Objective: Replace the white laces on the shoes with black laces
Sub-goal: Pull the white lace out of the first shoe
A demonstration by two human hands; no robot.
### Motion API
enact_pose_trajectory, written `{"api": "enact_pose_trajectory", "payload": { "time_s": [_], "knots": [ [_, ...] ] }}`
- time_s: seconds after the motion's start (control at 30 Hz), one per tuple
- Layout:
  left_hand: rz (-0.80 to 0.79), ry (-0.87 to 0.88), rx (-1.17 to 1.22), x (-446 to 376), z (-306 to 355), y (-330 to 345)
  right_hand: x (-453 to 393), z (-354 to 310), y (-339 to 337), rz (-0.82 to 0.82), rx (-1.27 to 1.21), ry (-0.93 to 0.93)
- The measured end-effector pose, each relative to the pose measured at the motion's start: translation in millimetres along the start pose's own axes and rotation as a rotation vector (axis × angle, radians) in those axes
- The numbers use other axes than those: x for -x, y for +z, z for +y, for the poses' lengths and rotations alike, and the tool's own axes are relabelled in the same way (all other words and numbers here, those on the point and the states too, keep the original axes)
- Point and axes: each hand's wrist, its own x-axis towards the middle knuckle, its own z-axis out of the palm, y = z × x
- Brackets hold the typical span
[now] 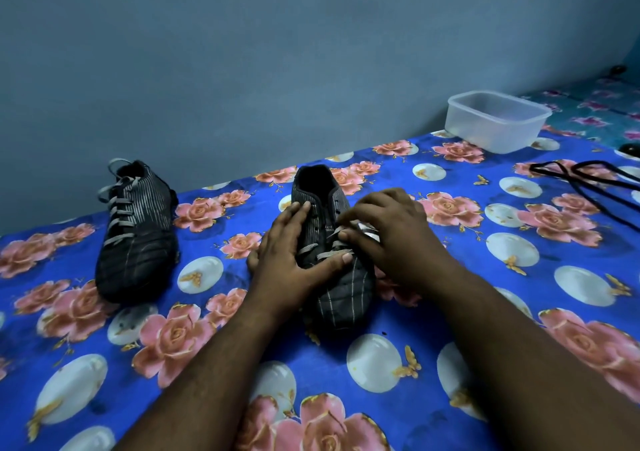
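Near shoe (332, 242): steadied under flat, open left hand (294, 253); white lace (325, 250) half withdrawn, pinched in right hand (384, 239). Remaining eyelets to be cleared; black laces (588, 184) unused.

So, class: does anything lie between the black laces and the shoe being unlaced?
Nothing visible: only bare floral cloth separates the black laces from the shoe, though the right hand covers the shoe's near side.

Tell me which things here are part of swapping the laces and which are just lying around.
Part of the job:
near shoe
white lace
far shoe
black laces
left hand
right hand

Lying about:
plastic tub
flowered cloth
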Motion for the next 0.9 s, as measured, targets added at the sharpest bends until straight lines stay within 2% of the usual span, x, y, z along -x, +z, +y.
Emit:
{"api": "enact_pose_trajectory", "payload": {
  "time_s": [0.2,0.37,0.5,0.6,0.73,0.9],
  "knots": [
    [-0.004,-0.006,-0.004,0.0,-0.1,-0.5,-2.6,3.4,3.4,0.026,-0.104,0.017],
    [-0.008,-0.002,-0.007,0.0,0.2,-0.4,-8.8,23.0,1.1,0.095,-0.209,0.235],
    [-0.013,-0.001,-0.001,0.7,0.6,-0.9,-10.9,34.2,-2.4,0.151,-0.159,0.373],
    [-0.013,-0.001,0.003,0.8,1.3,-0.8,-7.5,23.5,-1.1,0.131,-0.133,0.267],
    [-0.002,0.007,0.030,1.3,0.9,-0.8,-1.7,5.8,2.4,0.022,-0.071,0.062],
    [-0.005,0.011,0.042,1.0,0.8,-0.3,-2.3,6.7,3.2,-0.006,-0.034,0.024]
  ]
}}
